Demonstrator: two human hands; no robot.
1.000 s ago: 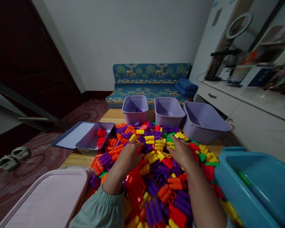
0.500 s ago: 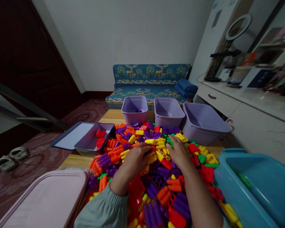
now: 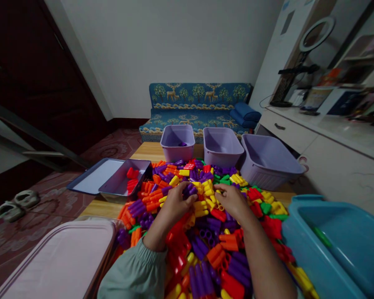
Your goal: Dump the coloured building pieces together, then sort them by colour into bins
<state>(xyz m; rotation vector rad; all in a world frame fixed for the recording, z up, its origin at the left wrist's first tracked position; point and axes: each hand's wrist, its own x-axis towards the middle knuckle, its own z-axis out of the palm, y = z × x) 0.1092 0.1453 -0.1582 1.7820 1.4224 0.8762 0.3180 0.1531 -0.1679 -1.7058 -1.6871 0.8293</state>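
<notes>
- Pinches a purple block (image 3: pixel 189 191) in the left grip (image 3: pixel 173 204), thumb and fingers bent round it, on top of the pile (image 3: pixel 205 249).
- Lays the right grip (image 3: pixel 233 202) on the pile just right of the left grip, fingers (image 3: pixel 220 192) curled down among yellow blocks (image 3: pixel 207 196); cannot tell whether pinching one or only touching.
- Holds the two grips near each other without touching, yellow blocks between them.
- Wears a pale green sleeve (image 3: pixel 134 274) on the left forearm; right forearm bare.
- Covers most of the table (image 3: pixel 148 153) with the pile: purple, orange, red, yellow and green blocks under and all round both grips.
- Faces three lilac bins beyond the grips, at the far edge of the pile: left bin (image 3: pixel 177 143) with something purple inside, middle bin (image 3: pixel 222 145), larger right bin (image 3: pixel 268 160).
- Has a grey tray (image 3: pixel 118 186) with red blocks (image 3: pixel 131 178) beyond and left of the left grip, against the pile, and a flat lid (image 3: pixel 93 177) just left of the tray.
- Has a pink lid (image 3: pixel 59 261) left of the left grip and nearer the body.
- Has a blue tub (image 3: pixel 305 249) right of the right grip, a green piece (image 3: pixel 319 234) inside it.
- Looks past the bins to a patterned sofa (image 3: pixel 199 104); slippers (image 3: pixel 12 205) on the floor, well left of the grips.
</notes>
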